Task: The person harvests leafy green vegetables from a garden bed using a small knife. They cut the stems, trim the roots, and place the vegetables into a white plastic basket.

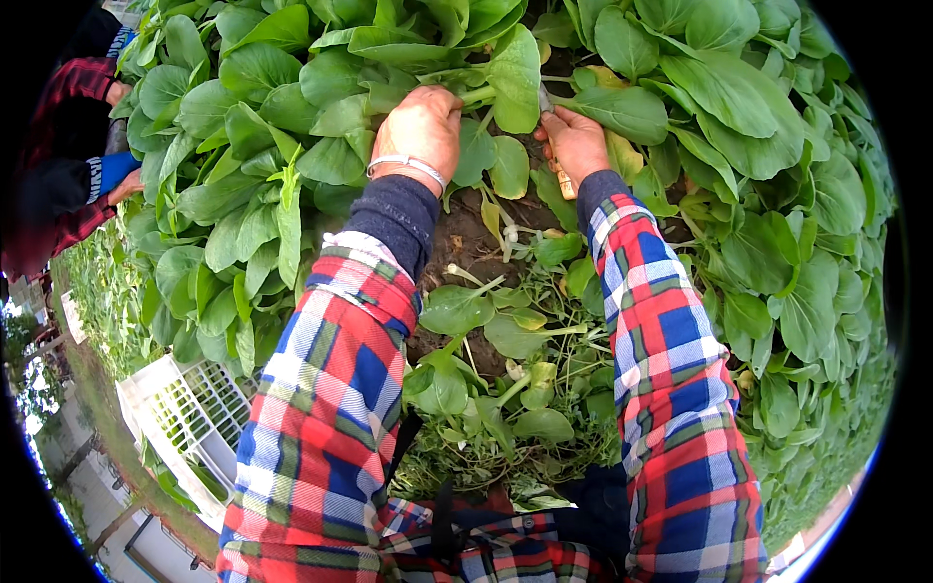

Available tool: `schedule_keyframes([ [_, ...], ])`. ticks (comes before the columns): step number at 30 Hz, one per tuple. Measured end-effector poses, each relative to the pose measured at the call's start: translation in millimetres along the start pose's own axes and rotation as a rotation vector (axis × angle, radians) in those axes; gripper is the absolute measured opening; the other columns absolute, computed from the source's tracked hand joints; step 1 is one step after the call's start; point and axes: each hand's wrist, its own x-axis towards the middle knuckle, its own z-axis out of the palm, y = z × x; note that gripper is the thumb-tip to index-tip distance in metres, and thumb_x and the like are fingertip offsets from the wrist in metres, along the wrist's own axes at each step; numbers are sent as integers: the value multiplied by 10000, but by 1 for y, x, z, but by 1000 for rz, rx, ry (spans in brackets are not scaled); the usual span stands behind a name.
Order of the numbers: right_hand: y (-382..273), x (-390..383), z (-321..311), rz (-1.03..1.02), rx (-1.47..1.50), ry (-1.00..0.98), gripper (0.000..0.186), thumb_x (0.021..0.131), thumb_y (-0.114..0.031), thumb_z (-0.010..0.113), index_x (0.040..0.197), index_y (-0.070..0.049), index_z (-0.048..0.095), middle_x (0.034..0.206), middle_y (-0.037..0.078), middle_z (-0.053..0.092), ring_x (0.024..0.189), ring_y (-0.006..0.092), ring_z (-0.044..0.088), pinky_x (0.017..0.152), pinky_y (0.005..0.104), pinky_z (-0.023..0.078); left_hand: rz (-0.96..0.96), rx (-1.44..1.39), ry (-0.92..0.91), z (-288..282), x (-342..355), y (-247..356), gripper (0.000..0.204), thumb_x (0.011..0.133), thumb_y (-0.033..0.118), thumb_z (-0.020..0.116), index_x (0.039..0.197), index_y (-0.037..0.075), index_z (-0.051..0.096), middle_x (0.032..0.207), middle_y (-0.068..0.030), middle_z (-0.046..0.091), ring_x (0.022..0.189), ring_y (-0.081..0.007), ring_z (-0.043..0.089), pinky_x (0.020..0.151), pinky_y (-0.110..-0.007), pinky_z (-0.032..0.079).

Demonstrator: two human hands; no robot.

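Note:
My left hand (423,134), with a pale bracelet at the wrist, is closed around the stems of a leafy green plant (512,80). Its fingertips are hidden under the wrist and leaves. To the right, my right hand (577,142) grips a small knife (566,184). The wooden handle sticks out below the palm, and a bit of grey blade shows above the thumb, close to the plant's leaves. Where the blade's tip lies is hidden. Between my forearms, loose cut leaves (457,309) lie on brown soil (465,233).
Dense leafy greens (807,204) stand on both sides and ahead. A white plastic crate (185,418) sits at the lower left, beside the planted bed. At the far left edge, another person's hand (126,185) reaches into the plants from a red and black plaid sleeve (83,83).

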Motion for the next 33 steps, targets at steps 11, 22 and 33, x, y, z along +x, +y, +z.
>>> schedule_keyframes([
  [11, -4, 1, 7, 17, -42, 26, 195, 821, -157, 497, 978, -50, 541, 624, 9, 511, 423, 70, 400, 353, 217, 325, -45, -55, 36, 2, -6, 0, 90, 698, 103, 587, 773, 56, 608, 853, -98, 591, 782, -273, 564, 714, -328, 456],
  [22, 13, -15, -12, -96, 132, 22, 245, 804, -126, 524, 1025, -28, 556, 613, 4, 524, 431, 52, 396, 399, 196, 341, -63, -135, 33, 2, -14, -8, 80, 688, 67, 584, 764, 52, 606, 856, -104, 594, 774, -276, 568, 700, -325, 461],
  [33, -3, 3, -8, 19, 50, -90, 186, 808, -153, 515, 933, -32, 581, 604, 11, 525, 430, 68, 401, 406, 195, 342, -61, -136, 48, 5, -20, -8, 83, 684, 67, 584, 763, 56, 608, 861, -101, 596, 782, -271, 568, 701, -323, 461],
])
